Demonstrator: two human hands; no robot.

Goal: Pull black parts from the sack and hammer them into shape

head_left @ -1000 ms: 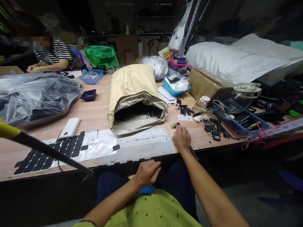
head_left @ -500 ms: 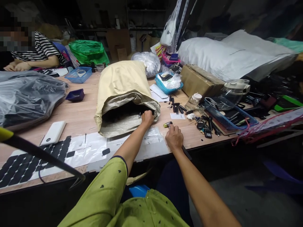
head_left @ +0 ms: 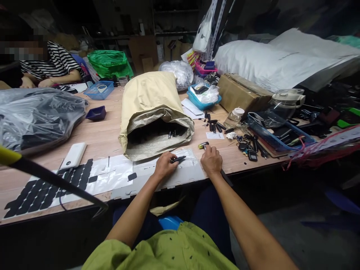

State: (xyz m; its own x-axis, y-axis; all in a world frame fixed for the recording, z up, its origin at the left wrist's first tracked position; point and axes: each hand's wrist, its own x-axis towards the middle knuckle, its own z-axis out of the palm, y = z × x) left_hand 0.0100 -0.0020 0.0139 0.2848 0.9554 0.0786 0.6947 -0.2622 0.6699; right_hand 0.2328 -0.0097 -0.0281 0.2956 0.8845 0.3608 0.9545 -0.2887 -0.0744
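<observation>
My left hand (head_left: 164, 165) rests on the clear plastic sheet (head_left: 168, 170) at the table's front edge, closed on a small black part (head_left: 178, 159) that sticks out to the right. My right hand (head_left: 211, 161) is closed around a dark-handled tool (head_left: 225, 177) whose yellow-and-metal tip (head_left: 203, 145) points away from me. Just behind both hands lies a tan woven sack (head_left: 153, 107) on its side, its mouth open toward me with more small black parts inside.
White sheets of black die-cut pads (head_left: 47, 189) and a white power bank (head_left: 73, 155) lie at front left. A grey plastic bag (head_left: 36, 116) sits far left; loose black parts (head_left: 214, 125), keys, a blue tray (head_left: 278, 135) and a cardboard box (head_left: 243, 95) fill the right. A person in stripes (head_left: 53, 67) sits at back left.
My left hand rose from my lap, reached into the sack's mouth, then drew back to the plastic sheet with a black part. My right hand has stayed with its tool.
</observation>
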